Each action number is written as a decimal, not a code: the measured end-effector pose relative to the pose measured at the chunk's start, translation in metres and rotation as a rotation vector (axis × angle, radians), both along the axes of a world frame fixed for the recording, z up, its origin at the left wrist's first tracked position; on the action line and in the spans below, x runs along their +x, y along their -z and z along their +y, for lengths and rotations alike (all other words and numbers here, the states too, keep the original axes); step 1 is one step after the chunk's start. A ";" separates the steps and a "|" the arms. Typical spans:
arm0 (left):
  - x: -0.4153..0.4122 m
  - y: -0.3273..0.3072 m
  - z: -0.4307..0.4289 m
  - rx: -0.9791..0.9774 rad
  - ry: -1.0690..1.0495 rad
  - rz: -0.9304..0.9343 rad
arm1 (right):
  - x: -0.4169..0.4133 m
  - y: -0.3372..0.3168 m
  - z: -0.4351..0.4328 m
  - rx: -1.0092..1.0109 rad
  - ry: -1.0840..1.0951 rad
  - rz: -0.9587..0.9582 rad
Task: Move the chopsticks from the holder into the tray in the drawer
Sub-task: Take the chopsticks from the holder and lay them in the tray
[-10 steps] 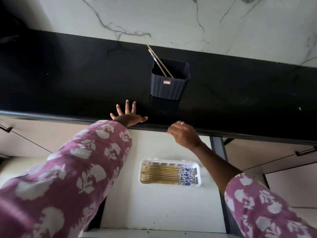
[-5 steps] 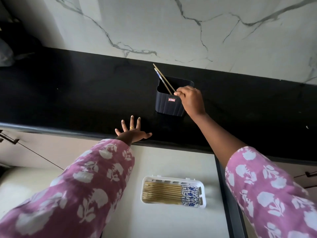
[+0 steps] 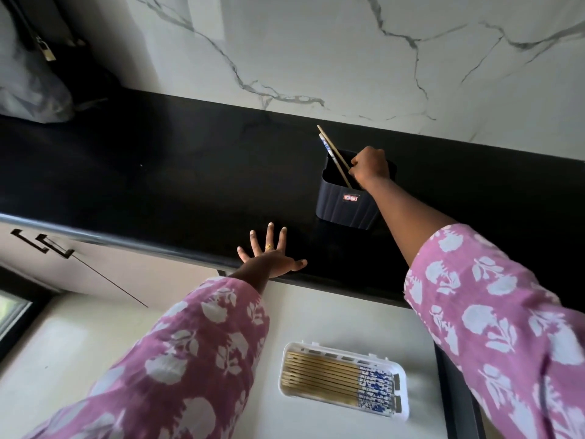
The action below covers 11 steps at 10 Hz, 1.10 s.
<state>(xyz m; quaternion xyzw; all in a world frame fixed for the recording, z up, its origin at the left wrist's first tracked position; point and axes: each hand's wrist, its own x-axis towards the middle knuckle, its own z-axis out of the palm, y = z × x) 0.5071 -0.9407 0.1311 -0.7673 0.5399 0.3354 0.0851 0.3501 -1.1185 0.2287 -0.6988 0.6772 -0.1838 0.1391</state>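
A dark ribbed holder stands on the black counter. Two chopsticks lean out of its back left corner. My right hand is over the holder's mouth, fingers curled and pinching the chopsticks low down. My left hand lies flat with spread fingers on the counter's front edge. Below, in the open drawer, a white tray holds several chopsticks laid side by side, blue-patterned ends to the right.
A marble wall rises behind the counter. A grey bag sits at the far left of the counter. Cabinet fronts with dark handles lie left of the drawer.
My right hand rose from the counter's front edge to the holder and closed on the two chopsticks. My left hand stayed flat on the counter.
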 end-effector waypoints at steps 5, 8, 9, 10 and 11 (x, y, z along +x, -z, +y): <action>-0.002 -0.006 0.001 0.003 0.007 0.021 | 0.001 0.004 0.002 0.013 -0.078 0.087; -0.003 -0.008 0.003 -0.012 -0.006 0.017 | 0.005 0.000 0.001 0.018 -0.113 0.092; -0.003 -0.008 0.003 -0.009 -0.006 0.017 | 0.006 0.000 0.003 -0.019 -0.112 0.095; -0.004 -0.008 0.004 -0.010 -0.001 0.011 | 0.004 -0.001 0.003 -0.046 -0.106 0.078; 0.000 -0.011 0.003 -0.002 0.005 0.010 | 0.005 -0.009 0.001 -0.129 -0.128 0.026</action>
